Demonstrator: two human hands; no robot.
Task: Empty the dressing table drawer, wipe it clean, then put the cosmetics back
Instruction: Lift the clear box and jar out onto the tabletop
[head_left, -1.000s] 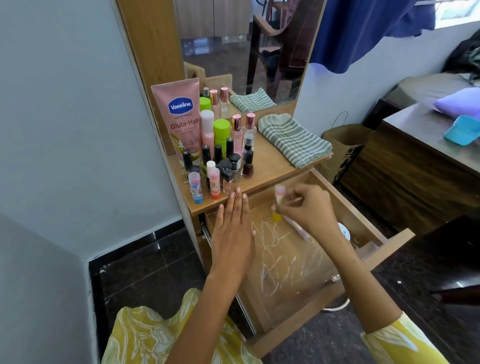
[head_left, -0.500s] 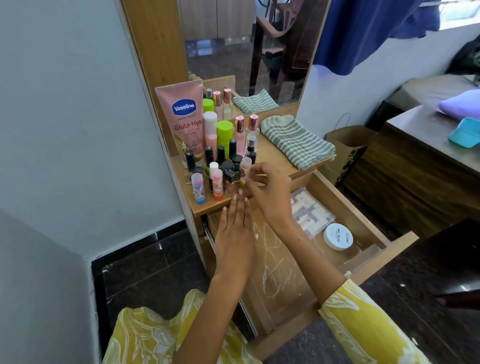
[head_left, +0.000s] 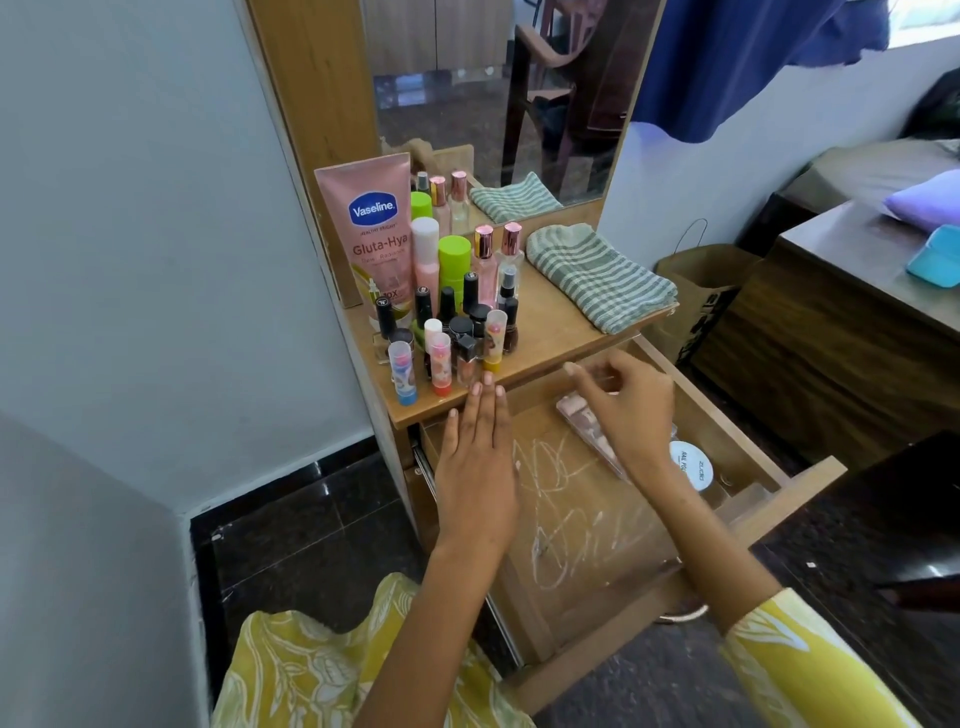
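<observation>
drawer (head_left: 613, 525) is standing pulled out beneath the desk (head_left: 561, 332), its wooden floor showing pale scribbled marks. left hand (head_left: 478, 467) is lying flat with straight fingers over the drawer's left part, fingertips touching the desk's front edge; its grip is slack and holding nothing. right hand (head_left: 628, 405) is hovering over the drawer's back part with fingers loosely curled; whether its grip is closing on anything cannot be told. under that hand, inside the drawer, a clear packet (head_left: 584, 421) of pinkish pieces is lying, and a white round jar (head_left: 693, 465) is sitting toward the drawer's right side. above the drawer, on the desk, cosmetics (head_left: 452, 317) are standing crowded together, with a pink vaseline tube (head_left: 371, 228) behind them and a striped cloth (head_left: 597, 275) folded to their right.
</observation>
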